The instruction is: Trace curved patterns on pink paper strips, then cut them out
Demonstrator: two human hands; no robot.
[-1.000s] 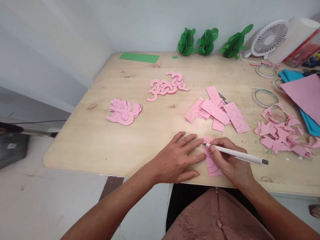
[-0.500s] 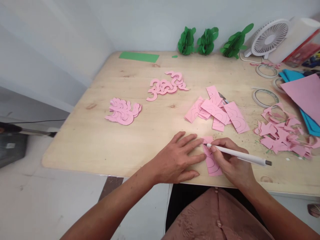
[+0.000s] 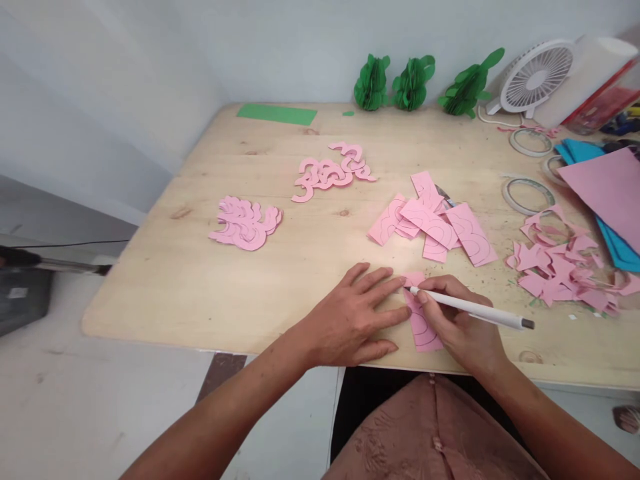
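Note:
My left hand lies flat on the table with its fingers spread, and its fingertips touch the left edge of a pink paper strip. A white pen is pinched in my right hand, its tip on the upper part of that strip. Curved dark lines are drawn on the strip, partly covered by my hands. Just beyond lie several more pink strips with curved outlines, overlapping in a loose pile with a dark object half hidden beneath.
Cut pink wavy pieces and cut curved pieces lie left. Pink scraps, tape rolls and blue sheets are right. Green paper figures, a green strip and a white fan stand or lie along the back.
The pen's back end has shifted slightly left and the tip has moved a little on the strip. My left hand stays in place; the view has shifted slightly.

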